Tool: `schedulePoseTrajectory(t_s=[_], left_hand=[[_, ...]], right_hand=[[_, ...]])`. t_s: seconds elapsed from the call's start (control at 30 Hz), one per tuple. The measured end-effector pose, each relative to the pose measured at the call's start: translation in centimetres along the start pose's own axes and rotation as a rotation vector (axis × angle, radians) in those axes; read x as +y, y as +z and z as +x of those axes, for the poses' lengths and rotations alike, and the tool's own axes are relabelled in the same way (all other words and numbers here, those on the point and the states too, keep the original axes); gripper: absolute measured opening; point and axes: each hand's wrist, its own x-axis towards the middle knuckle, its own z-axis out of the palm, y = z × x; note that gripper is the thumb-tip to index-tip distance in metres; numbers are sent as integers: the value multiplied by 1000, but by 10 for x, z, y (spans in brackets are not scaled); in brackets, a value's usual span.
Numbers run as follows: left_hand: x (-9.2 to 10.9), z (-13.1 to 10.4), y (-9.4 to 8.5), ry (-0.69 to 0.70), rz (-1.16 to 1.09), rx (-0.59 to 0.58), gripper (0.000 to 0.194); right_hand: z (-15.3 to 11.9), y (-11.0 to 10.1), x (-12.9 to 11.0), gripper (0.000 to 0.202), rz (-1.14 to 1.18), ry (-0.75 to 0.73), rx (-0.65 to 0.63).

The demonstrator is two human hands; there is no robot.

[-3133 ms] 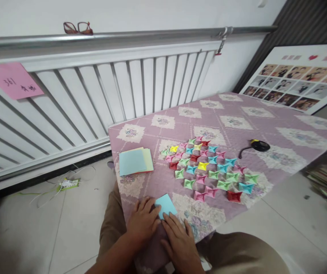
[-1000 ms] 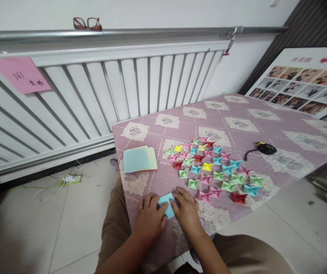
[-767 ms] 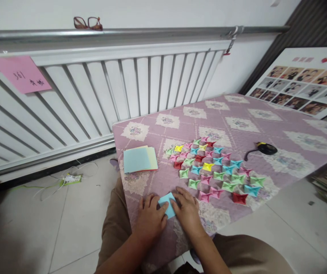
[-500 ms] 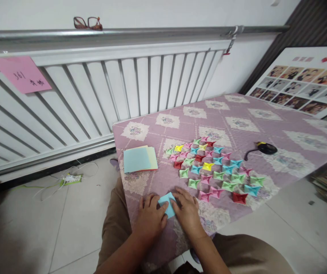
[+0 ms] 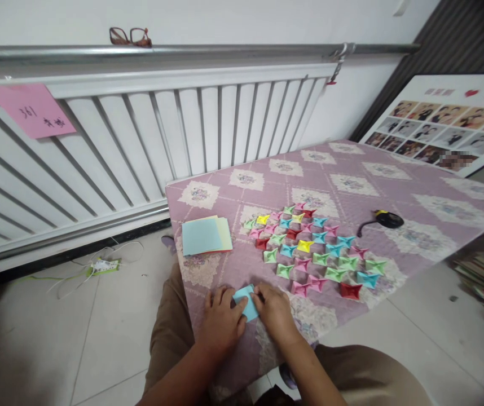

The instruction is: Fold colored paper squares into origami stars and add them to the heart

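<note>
A small folded light-blue paper (image 5: 248,309) lies on the cloth near the table's front edge. My left hand (image 5: 221,320) rests at its left side, fingers apart, with the thumb pressing on the paper. At the paper's right edge, my right hand (image 5: 275,313) has its fingers curled together, thumb and fingertips pinching the upper right edge. Further up at the left sits a stack of square sheets (image 5: 202,237), light blue on top with pale yellow and red below. Several folded paper pieces (image 5: 305,246) in pink, green, blue, yellow and red stand in rows to the right.
The table (image 5: 259,197) has a purple patterned cloth. A black object with a cable (image 5: 390,220) lies at the right. Behind are a white radiator (image 5: 208,124), glasses (image 5: 130,37) on a pipe and a photo board (image 5: 440,124). A power strip (image 5: 104,266) lies on the floor.
My right hand's fingers, spread before, have drawn together at the paper's right edge. My left hand stays on the paper. The view has shifted slightly.
</note>
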Motion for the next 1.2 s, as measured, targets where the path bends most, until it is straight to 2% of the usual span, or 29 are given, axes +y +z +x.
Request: schedulePoseTrajectory(t_s=[0.17, 0.37, 0.47, 0.6, 0.77, 0.9, 1.2], left_hand=[[2, 0, -1, -45, -42, 20, 43], [-1, 2, -9, -49, -114, 17, 25], [-6, 11, -14, -43, -94, -33, 14], [-16, 28, -18, -38, -43, -117, 11], [-28, 47, -25, 126, -47, -194, 23], [-34, 58, -29, 260, -41, -266, 14], [-40, 64, -24, 340, -16, -277, 11]], right_hand=[[1, -2, 0, 15, -17, 16, -66], [4, -4, -1, 3, -34, 6, -117], [4, -4, 1, 6, -30, -17, -116], [-1, -1, 4, 7, -29, -52, -89], [-7, 3, 8, 4, -25, -99, -55], [-8, 2, 11, 3, -22, -141, -52], [-17, -3, 20, 13, -66, -240, -15]])
